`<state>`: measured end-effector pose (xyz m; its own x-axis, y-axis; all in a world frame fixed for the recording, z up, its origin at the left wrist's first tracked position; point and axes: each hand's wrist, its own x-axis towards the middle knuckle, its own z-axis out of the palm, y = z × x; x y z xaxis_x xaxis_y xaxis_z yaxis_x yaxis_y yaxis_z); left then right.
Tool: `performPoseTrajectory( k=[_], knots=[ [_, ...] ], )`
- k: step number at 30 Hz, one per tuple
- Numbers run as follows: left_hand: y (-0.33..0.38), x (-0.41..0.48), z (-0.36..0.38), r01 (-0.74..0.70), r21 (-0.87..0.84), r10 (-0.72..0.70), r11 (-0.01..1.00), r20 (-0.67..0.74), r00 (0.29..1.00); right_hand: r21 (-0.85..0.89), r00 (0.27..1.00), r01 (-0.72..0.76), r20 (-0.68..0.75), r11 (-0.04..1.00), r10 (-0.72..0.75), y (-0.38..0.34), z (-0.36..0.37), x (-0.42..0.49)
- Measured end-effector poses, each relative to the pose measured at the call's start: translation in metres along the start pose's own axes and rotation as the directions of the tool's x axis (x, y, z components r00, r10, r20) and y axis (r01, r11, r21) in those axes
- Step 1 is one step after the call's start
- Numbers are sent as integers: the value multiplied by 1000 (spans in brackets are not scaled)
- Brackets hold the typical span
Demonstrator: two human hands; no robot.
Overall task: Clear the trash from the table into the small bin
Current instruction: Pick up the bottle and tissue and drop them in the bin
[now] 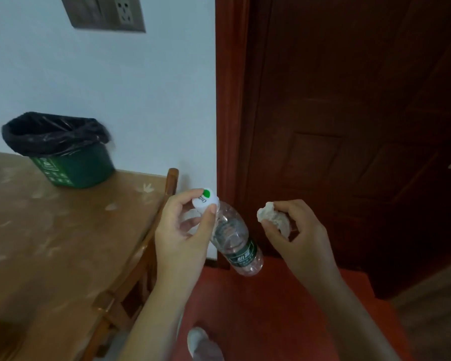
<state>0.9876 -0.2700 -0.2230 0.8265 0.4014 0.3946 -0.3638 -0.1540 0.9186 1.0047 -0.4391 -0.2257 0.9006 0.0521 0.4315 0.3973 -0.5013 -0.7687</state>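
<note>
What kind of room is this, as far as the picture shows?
Probably a room in a home or a simple lodging. A wooden table stands against a pale wall with a socket plate, a dark wooden door is beside it, and a small green bin sits on the table.

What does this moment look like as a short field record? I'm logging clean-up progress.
left hand: holds a clear plastic bottle near its white cap, bottle tilted, base toward the floor
right hand: closed on a crumpled tissue
bin: green, black liner, standing on the table by the wall
hands vs bin: both right of the table edge, apart from the bin
trash in bin: cannot tell
</note>
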Motion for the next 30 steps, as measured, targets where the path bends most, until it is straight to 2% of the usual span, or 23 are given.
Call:
performPoseTrajectory(
  k=[8, 14, 24, 30],
  knots=[
    [-24, 117, -5, -47, -84, 32, 995, -171, 985, 42, 987, 121, 98, 992, -125, 4, 70, 126],
    [-37, 199, -43, -134, -21, 123, 991, -277, 953, 136, 963, 222, 122, 965, -239, -15, 142, 210],
    [-62, 270, -103, -142, 191, 222, 971, -511, 831, 297, 884, 295, 275, 908, -377, -29, 244, 281],
    [-71, 313, -127, -135, 304, 304, 943, -624, 720, 369, 808, 326, 370, 870, -459, -40, 300, 329]
  ],
)
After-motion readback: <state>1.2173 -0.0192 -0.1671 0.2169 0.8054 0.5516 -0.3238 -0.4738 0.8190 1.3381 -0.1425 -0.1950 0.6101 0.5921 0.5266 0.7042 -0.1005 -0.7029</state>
